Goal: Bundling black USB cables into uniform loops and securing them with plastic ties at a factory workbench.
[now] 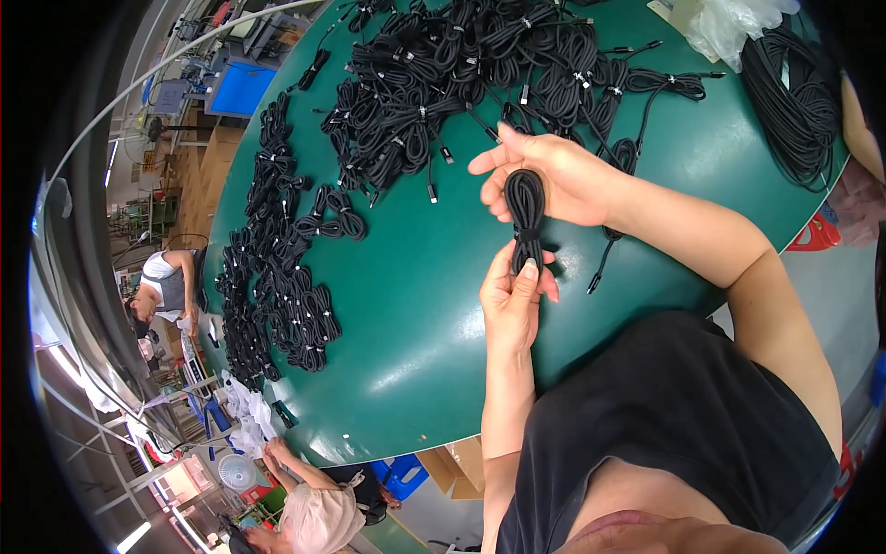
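1. Gripping firmly with the left hand (512,300), thumb laid over the lower end of one black cable bundle (524,205), fingers wrapped behind.
2. Standing up from that thumb, directly beyond the left hand: long axis running away from the body, nearly straight up the view, upper loop reaching across the palm of the right hand (570,177). Nearer the left hand at the base, nearer the right at the loop. Cinched near the middle by one dark band (528,236).
3. Half curled in the right hand: fingers loosely apart, pointing left, gripping nothing visible. Cannot tell whether touching the loop.
4. Partly hidden past the right forearm: one loose bundle (624,155), resting on the green table (415,305).
5. Spread along the table's left side: a long row of bundles (268,268), too overlapped to count.
6. Heaped beyond both hands: a large pile of bundles (434,69), also uncountable.
7. Lying at far right: one big cable coil (792,106), with one clear plastic bag (734,28) beside it.
8. Seated or standing past the left edge: two co-workers, one in a pale top (318,519), one in a grey apron (171,284).
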Tool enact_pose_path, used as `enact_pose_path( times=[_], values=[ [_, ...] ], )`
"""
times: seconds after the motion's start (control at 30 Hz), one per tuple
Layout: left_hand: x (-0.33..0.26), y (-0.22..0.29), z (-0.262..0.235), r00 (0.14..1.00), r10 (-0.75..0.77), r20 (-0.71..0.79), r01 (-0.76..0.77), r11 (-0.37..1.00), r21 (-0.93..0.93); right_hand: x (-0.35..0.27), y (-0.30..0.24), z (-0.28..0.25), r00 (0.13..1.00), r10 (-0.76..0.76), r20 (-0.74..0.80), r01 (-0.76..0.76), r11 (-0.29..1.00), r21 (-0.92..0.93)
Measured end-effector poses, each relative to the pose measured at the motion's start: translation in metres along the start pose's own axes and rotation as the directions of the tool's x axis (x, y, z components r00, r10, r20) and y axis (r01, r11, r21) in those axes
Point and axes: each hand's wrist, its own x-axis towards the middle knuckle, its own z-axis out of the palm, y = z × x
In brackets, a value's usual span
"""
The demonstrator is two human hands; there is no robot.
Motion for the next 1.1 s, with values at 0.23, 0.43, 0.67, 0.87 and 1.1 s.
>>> enact_pose_path(
  times=[0.23, 0.43, 0.67, 0.87, 1.1],
  values=[
    [-0.007, 0.007, 0.013, 0.999, 0.030, 0.021, -0.032, 0.995, 0.091, -0.015, 0.022, 0.010, 0.952, -0.287, 0.106, 0.226, 0.424, -0.877],
    [-0.014, 0.012, 0.023, 0.996, -0.086, 0.029, 0.083, 0.994, 0.075, -0.011, 0.031, 0.003, 0.904, -0.379, 0.198, 0.326, 0.311, -0.893],
    [-0.023, 0.015, 0.004, 0.993, -0.106, -0.050, 0.112, 0.984, 0.139, -0.015, 0.030, 0.008, 0.971, -0.235, 0.040, 0.190, 0.663, -0.724],
    [-0.030, 0.019, -0.009, 0.987, -0.034, -0.159, 0.039, 0.999, 0.025, -0.011, 0.016, 0.002, 0.998, -0.039, 0.056, 0.068, 0.527, -0.847],
    [-0.040, 0.016, -0.014, 0.938, 0.190, -0.291, -0.104, 0.953, 0.285, -0.027, 0.010, 0.007, 0.992, 0.024, 0.126, 0.078, 0.665, -0.743]
  ],
)
